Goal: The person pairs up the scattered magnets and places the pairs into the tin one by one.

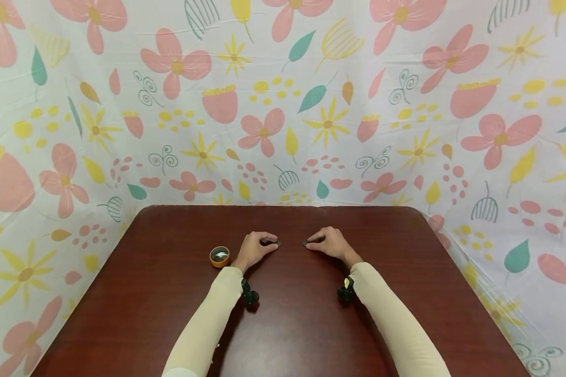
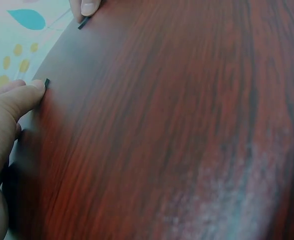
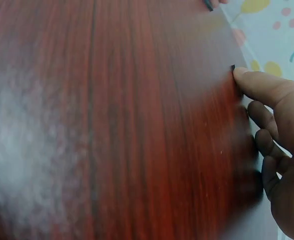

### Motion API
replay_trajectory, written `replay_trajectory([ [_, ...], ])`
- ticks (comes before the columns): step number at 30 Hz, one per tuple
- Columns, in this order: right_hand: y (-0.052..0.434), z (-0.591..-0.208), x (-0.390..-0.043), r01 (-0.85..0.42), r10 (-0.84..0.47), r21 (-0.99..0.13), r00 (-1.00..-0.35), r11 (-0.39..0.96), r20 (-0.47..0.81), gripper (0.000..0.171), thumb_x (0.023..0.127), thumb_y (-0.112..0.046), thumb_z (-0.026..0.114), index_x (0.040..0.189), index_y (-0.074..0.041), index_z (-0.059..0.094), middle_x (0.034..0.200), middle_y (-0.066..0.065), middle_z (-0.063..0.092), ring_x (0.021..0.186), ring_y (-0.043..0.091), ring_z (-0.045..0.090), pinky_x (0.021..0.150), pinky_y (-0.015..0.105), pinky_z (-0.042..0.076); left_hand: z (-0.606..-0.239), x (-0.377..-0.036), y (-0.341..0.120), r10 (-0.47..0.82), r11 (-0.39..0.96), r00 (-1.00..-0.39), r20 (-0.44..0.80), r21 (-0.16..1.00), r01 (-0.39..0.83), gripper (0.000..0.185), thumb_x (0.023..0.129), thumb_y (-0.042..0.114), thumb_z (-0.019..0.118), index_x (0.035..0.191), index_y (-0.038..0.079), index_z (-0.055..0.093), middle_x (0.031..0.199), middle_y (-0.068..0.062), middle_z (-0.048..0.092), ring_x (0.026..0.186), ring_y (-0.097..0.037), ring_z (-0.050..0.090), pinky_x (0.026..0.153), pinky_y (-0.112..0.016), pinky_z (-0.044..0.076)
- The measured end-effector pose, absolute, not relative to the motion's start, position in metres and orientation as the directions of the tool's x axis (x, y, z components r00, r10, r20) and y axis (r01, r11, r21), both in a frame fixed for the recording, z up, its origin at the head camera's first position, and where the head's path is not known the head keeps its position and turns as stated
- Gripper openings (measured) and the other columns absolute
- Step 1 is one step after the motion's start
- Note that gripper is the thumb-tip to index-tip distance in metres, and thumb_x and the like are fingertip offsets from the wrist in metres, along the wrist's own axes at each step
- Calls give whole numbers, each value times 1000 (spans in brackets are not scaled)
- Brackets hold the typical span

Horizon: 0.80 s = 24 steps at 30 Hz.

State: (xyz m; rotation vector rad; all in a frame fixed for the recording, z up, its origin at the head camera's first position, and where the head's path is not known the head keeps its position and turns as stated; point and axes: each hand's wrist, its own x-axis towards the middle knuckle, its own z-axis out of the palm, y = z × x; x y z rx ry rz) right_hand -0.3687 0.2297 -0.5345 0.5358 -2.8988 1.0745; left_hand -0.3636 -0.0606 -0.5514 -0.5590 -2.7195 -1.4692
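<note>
My left hand [image 1: 254, 248] pinches a small, thin dark piece [image 1: 279, 243] between thumb and fingertips, over the far half of the table. Facing it, my right hand [image 1: 331, 243] pinches a similar small dark piece [image 1: 305, 243]. A short gap of bare tabletop separates the two pieces. In the left wrist view, one dark piece [image 2: 47, 83] shows edge-on past the thumb, and the other [image 2: 83, 22] pokes out from the opposite fingertips. The right wrist view shows a dark tip [image 3: 233, 67] beyond the thumb. Most of each piece is hidden by fingers.
A small round tin [image 1: 219, 256], orange outside and shiny metallic inside, stands just left of my left hand. The brown wood-grain table [image 1: 283, 324] ends at the back against a flower-printed cloth [image 1: 283, 104]. A dark wrist camera [image 1: 250, 296] hangs under each sleeve.
</note>
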Motion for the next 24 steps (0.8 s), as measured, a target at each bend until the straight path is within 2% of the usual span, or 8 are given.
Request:
replay_trajectory([
  [4, 224, -533, -367, -310, -316, -631, -943, 712, 106, 19, 88, -27, 83, 104, -17, 84, 109, 2, 75, 109, 27, 65, 95, 48, 53, -552, -365, -58, 307, 508, -937, 168, 804, 310, 24, 93, 21, 78, 117, 18, 78, 114, 2, 75, 105, -20, 67, 94, -43, 55],
  [9, 215, -534, -367, -315, -334, -641, -938, 700, 96, 16, 89, -27, 83, 103, -20, 84, 106, -3, 76, 101, 20, 66, 85, 41, 55, -553, -366, -52, 340, 492, -923, 180, 803, 337, 24, 95, 21, 76, 118, 16, 77, 113, 1, 75, 105, -21, 68, 93, -44, 55],
  [13, 206, -535, -367, -303, -335, -641, -939, 705, 76, 15, 89, -28, 83, 103, -23, 84, 105, -5, 74, 101, 17, 64, 85, 38, 54, -555, -367, -47, 367, 488, -913, 176, 799, 350, 24, 95, 22, 76, 118, 16, 77, 111, 3, 76, 104, -19, 69, 92, -42, 56],
  [20, 195, -538, -366, -305, -341, -664, -937, 682, 81, 15, 91, -24, 81, 106, -21, 83, 108, -2, 73, 99, 18, 64, 81, 37, 54, -557, -369, -43, 377, 486, -905, 199, 789, 376, 23, 95, 22, 76, 117, 17, 78, 111, 4, 76, 103, -17, 69, 91, -41, 56],
  [24, 192, -538, -365, -291, -338, -678, -939, 675, 67, 16, 92, -23, 79, 108, -21, 83, 110, -2, 71, 102, 19, 63, 84, 40, 54, -556, -368, -42, 382, 477, -903, 197, 795, 375, 23, 95, 20, 76, 117, 16, 78, 111, 3, 76, 104, -19, 68, 91, -42, 55],
])
